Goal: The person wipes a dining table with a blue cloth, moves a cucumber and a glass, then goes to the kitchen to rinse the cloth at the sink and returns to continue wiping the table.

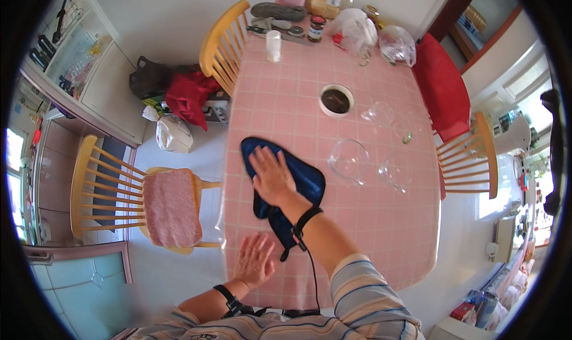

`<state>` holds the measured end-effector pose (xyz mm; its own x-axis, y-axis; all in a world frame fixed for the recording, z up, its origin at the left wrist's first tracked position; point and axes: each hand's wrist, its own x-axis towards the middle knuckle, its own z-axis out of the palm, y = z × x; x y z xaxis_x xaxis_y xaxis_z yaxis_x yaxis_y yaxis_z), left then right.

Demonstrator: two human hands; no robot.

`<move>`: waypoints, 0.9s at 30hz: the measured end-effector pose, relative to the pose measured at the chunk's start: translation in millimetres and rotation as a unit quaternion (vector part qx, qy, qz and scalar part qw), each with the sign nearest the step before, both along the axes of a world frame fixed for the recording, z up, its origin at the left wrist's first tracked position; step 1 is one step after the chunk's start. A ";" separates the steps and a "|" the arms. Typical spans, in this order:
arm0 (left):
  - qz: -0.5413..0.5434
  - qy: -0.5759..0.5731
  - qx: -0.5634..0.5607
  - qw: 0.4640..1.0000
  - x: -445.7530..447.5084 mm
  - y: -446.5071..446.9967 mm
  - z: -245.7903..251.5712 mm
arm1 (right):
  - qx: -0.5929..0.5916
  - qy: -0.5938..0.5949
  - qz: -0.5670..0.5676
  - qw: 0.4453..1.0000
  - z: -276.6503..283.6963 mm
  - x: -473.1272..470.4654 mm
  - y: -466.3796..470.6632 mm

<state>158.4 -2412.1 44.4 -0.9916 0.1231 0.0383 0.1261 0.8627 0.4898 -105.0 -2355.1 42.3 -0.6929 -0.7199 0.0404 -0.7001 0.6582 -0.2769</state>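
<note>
A dark blue cloth with black edging (308, 177) lies partly folded on the pink checked tablecloth (380, 232), near the table's left edge. My right hand (271, 174) rests flat on top of it with the fingers a little apart. Closer to my body, my left hand (254, 259) is spread over the tablecloth, left of the cloth's narrow lower end and its small loop; nothing is held in it. To the right of the cloth stand a clear glass vessel (348, 161) and several other clear glass pieces (395, 172). Beyond them sits a white bowl of dark liquid (336, 100).
At the far end are a white cup (273, 46), a lidded jar (316, 28), a winter melon (278, 11), a knife (297, 39) and plastic bags (355, 29). Wooden chairs flank the table, one with a pink cushion (172, 208). Bags (174, 133) lie on the floor.
</note>
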 end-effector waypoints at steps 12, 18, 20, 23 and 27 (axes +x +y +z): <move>0.003 -0.018 0.063 0.998 1.9 0.0 0.5 | 0.003 -0.004 -0.257 0.966 -15.3 -215.8 -79.0; -0.007 0.000 0.041 0.999 1.3 -2.1 -2.8 | -0.033 -0.001 0.034 0.999 -22.0 -132.1 -108.4; -0.002 0.002 0.028 1.000 3.7 -5.8 -1.7 | -0.057 -0.029 0.106 0.992 -16.3 -78.5 -97.1; -0.009 0.003 0.013 1.000 2.8 -7.7 -2.2 | -0.105 -0.076 0.134 0.982 -14.0 15.1 -31.0; -0.014 0.014 0.015 1.000 5.7 -6.2 -11.3 | -0.081 -0.134 -0.028 0.987 16.4 140.9 89.5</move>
